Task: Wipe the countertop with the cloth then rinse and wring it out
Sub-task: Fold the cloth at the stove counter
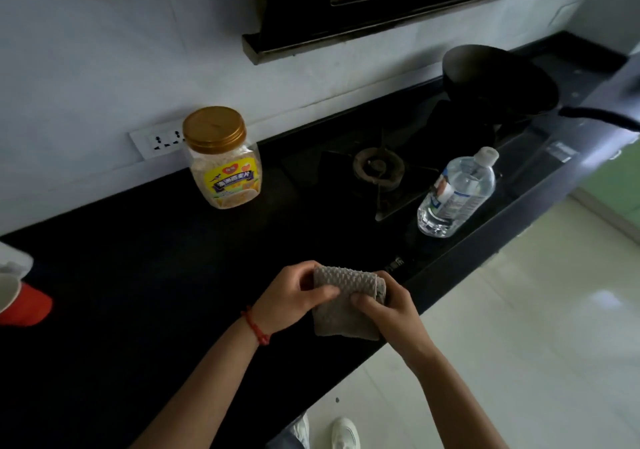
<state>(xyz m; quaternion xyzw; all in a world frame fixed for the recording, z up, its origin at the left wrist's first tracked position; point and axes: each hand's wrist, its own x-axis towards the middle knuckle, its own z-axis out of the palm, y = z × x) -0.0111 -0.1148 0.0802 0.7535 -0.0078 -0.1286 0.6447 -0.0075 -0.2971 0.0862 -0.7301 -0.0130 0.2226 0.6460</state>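
A grey, bumpy-textured cloth, folded into a thick pad, hangs over the front part of the black countertop. My left hand grips its left edge, thumb on top. Its right edge is pinched by my right hand, fingers curled around the fold. Both hands hold the cloth just above the counter near its front edge. A red string bracelet circles my left wrist.
A gold-lidded jar of oats stands by the wall socket. A gas hob lies to the right with a clear water bottle and a black wok. A red and white container sits at far left. An extractor hood hangs above.
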